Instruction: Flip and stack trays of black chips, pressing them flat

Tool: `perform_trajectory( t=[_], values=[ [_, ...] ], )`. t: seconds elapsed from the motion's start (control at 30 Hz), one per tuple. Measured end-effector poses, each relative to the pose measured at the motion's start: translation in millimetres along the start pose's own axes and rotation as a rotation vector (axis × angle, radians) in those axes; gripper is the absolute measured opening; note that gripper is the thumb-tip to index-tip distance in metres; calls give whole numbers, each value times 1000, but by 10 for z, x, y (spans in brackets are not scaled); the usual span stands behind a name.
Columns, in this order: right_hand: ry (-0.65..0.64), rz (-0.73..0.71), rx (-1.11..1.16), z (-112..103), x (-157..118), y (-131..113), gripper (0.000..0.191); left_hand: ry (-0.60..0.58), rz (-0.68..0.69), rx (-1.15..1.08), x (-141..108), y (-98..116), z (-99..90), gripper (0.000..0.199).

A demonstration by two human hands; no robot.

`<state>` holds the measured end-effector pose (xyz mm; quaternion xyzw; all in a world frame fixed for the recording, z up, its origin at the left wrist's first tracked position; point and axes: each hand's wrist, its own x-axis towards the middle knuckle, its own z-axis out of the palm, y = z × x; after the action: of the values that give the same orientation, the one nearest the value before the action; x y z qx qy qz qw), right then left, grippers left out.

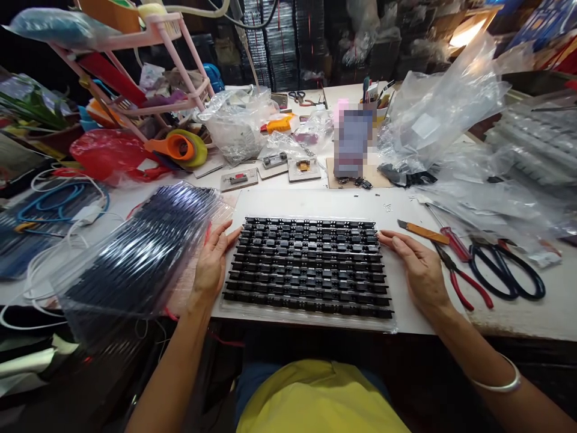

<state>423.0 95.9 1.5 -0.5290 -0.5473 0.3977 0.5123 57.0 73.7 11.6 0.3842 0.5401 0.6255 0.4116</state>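
Rows of black plastic connector-like strips [309, 269] with small metal pins lie in a clear plastic tray [270, 310], flat at the front of the white table. At its upper left corner, my left hand [213, 258] grips the tray edge between thumb and fingers. My right hand [421, 270] pinches the opposite edge at the upper right, some fingertips hidden by the tray's side. To the left of my left hand lies a stack of dark trays [144, 249] inside clear plastic wrap.
Right of my right hand lie a cutter knife [424, 233], a screwdriver [455, 243], red-handled pliers [471, 288] and large scissors [507, 270]. Small fixtures [304, 170] stand behind the tray. A pink rack [166, 42], cables [58, 207] and plastic bags [446, 108] crowd the sides.
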Motion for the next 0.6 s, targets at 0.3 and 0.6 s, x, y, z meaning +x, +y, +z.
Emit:
perform_trajectory(
  t=[0.3,0.6],
  values=[
    [24,18,109,14,12,-10,27,22,-1,-14,-22,34,-26,37],
    [67,-31,180,36,1,-74,26,56,-6,-47,-34,64,-55,35]
  ],
)
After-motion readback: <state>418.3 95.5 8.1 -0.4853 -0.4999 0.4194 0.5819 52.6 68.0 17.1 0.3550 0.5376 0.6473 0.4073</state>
